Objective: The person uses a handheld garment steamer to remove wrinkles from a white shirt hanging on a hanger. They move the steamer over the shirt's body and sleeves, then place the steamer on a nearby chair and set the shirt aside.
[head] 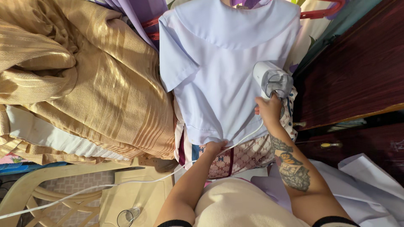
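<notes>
A pale lavender short-sleeved blouse (pixel 219 71) with a wide round collar hangs in front of me on a hanger. My right hand (pixel 269 111) grips the handle of a white handheld garment steamer (pixel 272 80), whose head presses against the blouse's right side. My left hand (pixel 214 147) pinches the blouse's bottom hem and pulls it taut. The steamer's white cord (pixel 139 181) trails down to the left across my left forearm.
Gold striped fabric (pixel 84 80) is heaped at left over white cloth. A patterned garment (pixel 248 153) hangs behind the blouse. A dark wooden cabinet (pixel 353 71) stands at right. Below lie a beige plastic chair (pixel 50 189), a clear glass (pixel 127 216) and white cloth (pixel 370 185).
</notes>
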